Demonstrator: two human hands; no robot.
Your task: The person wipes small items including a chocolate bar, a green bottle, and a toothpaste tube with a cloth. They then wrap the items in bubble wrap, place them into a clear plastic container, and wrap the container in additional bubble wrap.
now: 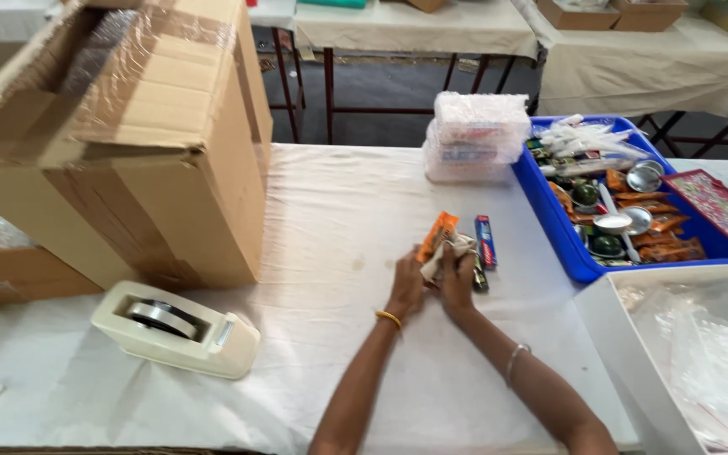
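My left hand (406, 285) and my right hand (458, 278) meet at the middle of the white table (339, 219). Together they grip a small bundle: an orange sachet (437, 233) sticking up and a pale folded pouch (444, 253) between the fingers. A dark small item (480, 278) pokes out by my right hand. A blue and red box (485, 241) lies on the cloth just right of the bundle, apart from my fingers.
A big taped cardboard box (145, 143) stands at the left. A cream tape dispenser (177, 329) sits in front of it. Bubble-wrapped packs (478, 135) and a blue tray (549, 211) of sachets and metal spoons are at the right, a white box (625, 337) with plastic bags nearer.
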